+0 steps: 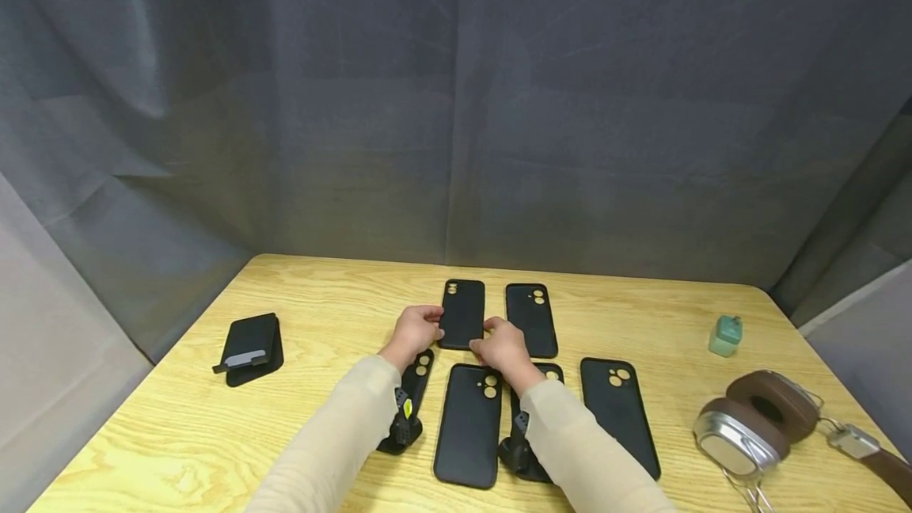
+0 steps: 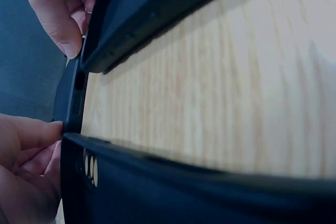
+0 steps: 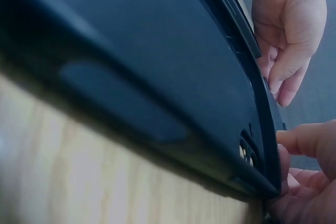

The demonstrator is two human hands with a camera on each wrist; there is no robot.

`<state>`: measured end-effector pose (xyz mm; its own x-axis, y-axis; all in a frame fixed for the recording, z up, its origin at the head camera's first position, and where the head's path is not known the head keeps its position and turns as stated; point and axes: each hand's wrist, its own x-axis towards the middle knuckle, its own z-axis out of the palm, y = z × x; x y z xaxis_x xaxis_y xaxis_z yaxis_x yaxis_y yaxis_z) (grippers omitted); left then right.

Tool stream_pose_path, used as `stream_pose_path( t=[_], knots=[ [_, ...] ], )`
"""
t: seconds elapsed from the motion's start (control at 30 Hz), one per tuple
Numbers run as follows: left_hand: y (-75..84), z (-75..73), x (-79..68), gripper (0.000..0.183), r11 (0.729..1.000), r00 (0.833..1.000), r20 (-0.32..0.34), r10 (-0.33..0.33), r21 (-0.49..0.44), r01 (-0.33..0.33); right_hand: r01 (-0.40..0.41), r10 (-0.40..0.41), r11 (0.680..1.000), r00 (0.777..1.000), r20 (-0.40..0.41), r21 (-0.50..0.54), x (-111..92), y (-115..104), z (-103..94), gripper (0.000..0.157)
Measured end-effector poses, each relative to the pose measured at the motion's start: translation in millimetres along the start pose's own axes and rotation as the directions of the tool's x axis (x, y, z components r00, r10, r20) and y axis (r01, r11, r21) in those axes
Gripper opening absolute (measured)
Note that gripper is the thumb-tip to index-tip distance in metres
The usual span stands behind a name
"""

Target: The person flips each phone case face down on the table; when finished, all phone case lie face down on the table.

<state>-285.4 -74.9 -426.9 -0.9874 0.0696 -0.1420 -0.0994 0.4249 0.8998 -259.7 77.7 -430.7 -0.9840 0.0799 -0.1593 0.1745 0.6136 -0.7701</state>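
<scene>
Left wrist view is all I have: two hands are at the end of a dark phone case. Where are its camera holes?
Observer: The head view shows the camera holes at the far left corner of the phone case.

Operator: What lies just to the right of it?

Observer: A second phone case, black, with a gap of bare wood between the two.

Operator: And at the right end of the table?

Observer: A pair of brown and silver headphones.
</scene>
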Motion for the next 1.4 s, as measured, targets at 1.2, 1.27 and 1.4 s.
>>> stream_pose_path(
  t=[1.2,1.27,1.4],
  knots=[
    [30.4,31.2,3.4,0.040,0.971,0.973,0.014,0.232,-0.066,-0.231,-0.005,0.027,0.989,0.989,-0.147,0.148,-4.6,7.6,-57.9,0.045],
    [31.5,33.8,4.3,0.040,0.971,0.972,0.026,0.234,-0.062,-0.232,-0.007,0.029,0.990,0.988,-0.154,0.143,-5.3,9.7,-60.6,0.045],
    [31.8,38.5,4.6,0.041,0.976,0.976,0.056,0.208,-0.072,-0.204,-0.009,0.030,0.990,0.988,-0.153,0.139,-7.8,13.5,-65.4,0.045]
  ],
)
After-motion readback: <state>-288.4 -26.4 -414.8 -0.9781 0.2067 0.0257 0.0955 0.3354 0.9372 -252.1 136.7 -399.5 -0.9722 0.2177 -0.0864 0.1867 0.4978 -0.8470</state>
